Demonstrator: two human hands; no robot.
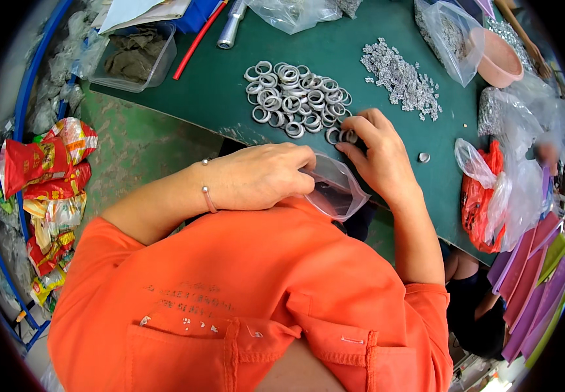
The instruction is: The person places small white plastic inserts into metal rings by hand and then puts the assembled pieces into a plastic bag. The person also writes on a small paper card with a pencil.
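A loose pile of silver metal rings (299, 98) lies near the front edge of the green table (210, 108). At the pile's lower right, my right hand (384, 153) is closed, with thumb and fingers pinched on metal rings (348, 136); how many is partly hidden. My left hand (266, 171), closed, grips the rim of a clear plastic bag (342, 186) in front of the table edge. The bag's mouth gapes toward my right hand. One short metal ring (424, 157) stands apart, to the right of my right hand.
Small flat metal pieces (400, 78) are heaped farther back. A pink bowl (499, 59), a red plastic bag (482, 196) and clear bags line the right side. At back left are a cloth-filled plastic tub (165, 68), a red stick (199, 40) and a metal-handled tool (232, 25).
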